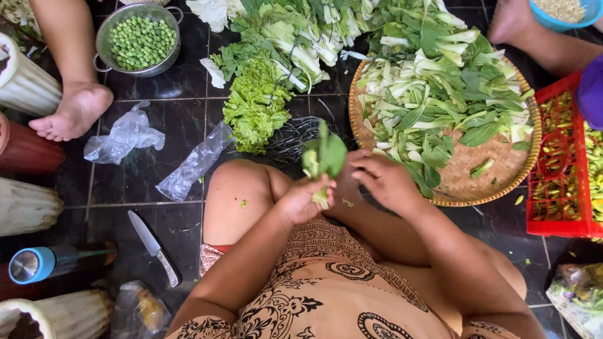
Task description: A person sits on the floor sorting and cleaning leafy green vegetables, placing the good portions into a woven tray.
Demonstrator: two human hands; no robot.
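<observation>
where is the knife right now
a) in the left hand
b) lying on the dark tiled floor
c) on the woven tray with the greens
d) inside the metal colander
b: the knife lies alone on the dark tiled floor, off to the left of the left hand, which holds a leafy green stalk.

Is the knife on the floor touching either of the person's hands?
Apart. The head view shows the knife lying alone on the dark tiles, with bare floor between it and the left hand.
</observation>
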